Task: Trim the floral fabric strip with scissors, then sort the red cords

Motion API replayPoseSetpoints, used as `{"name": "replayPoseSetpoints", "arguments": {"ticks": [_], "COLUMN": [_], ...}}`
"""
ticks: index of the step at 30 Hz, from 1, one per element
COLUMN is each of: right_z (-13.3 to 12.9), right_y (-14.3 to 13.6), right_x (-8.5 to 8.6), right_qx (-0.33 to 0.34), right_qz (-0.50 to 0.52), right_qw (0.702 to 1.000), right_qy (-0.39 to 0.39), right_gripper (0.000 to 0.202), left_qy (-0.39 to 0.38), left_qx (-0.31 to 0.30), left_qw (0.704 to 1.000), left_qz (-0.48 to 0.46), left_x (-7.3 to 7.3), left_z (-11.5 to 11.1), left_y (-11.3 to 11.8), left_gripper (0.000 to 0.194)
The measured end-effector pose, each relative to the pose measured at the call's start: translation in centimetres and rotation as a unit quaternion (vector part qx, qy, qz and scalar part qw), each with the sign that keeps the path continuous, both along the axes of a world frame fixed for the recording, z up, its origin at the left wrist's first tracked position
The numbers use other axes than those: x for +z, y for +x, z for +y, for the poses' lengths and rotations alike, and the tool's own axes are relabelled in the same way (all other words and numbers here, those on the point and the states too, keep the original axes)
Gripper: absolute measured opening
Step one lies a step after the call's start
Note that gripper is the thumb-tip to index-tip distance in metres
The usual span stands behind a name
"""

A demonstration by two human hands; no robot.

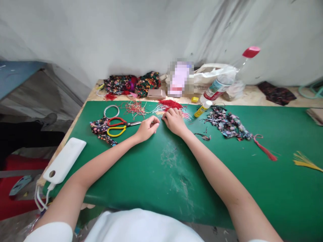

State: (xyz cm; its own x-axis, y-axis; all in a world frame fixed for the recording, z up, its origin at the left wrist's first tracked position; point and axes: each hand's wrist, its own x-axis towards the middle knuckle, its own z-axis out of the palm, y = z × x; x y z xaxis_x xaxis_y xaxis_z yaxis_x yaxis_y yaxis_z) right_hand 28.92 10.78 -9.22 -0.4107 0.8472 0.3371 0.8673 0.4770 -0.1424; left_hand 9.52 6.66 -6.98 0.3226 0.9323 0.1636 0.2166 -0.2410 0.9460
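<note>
Green-topped, the worktable [141,181] bears a white bag [209,69] and, in front of it, a red-capped plastic bottle [215,89], contents of both indistinct. The left hand [147,129], fingers loosely curled, is beside the scissors [128,124]; the right hand [175,122], fingers bent downward, is at the red threads' [171,104] near edge, whether either pinches anything I cannot tell. A yellow glue stick [202,110] is near.
</note>
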Motion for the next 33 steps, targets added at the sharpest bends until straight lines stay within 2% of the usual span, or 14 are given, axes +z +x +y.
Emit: {"name": "replayPoseSetpoints", "arguments": {"ticks": [5,10,12,18,33], "right_z": [-0.7,-2.4,-3.0,-3.4,-3.4], "right_y": [0.0,-2.0,-2.9,-3.4,-3.3], "right_x": [-0.4,-0.2,-0.1,0.1,0.4], "right_qx": [-0.001,0.004,0.016,0.037,0.046], "right_qz": [0.060,0.234,0.268,0.267,0.252], "right_qw": [0.998,0.972,0.963,0.963,0.967], "right_qy": [0.003,0.018,0.022,0.024,0.000], "right_gripper": [0.021,0.021,0.022,0.020,0.018], "left_qy": [-0.050,-0.084,-0.091,-0.104,-0.125], "left_qx": [-0.018,0.002,0.026,0.076,0.074], "left_qw": [0.997,0.988,0.983,0.969,0.967], "left_qz": [-0.063,-0.126,-0.156,-0.210,-0.208], "left_x": [-0.7,-1.0,-1.1,-1.2,-0.4], "left_z": [0.1,0.5,0.8,1.2,0.8], "left_y": [-0.3,-0.4,-0.4,-0.3,-0.1], "left_gripper": [0.012,0.035,0.043,0.046,0.045]}}
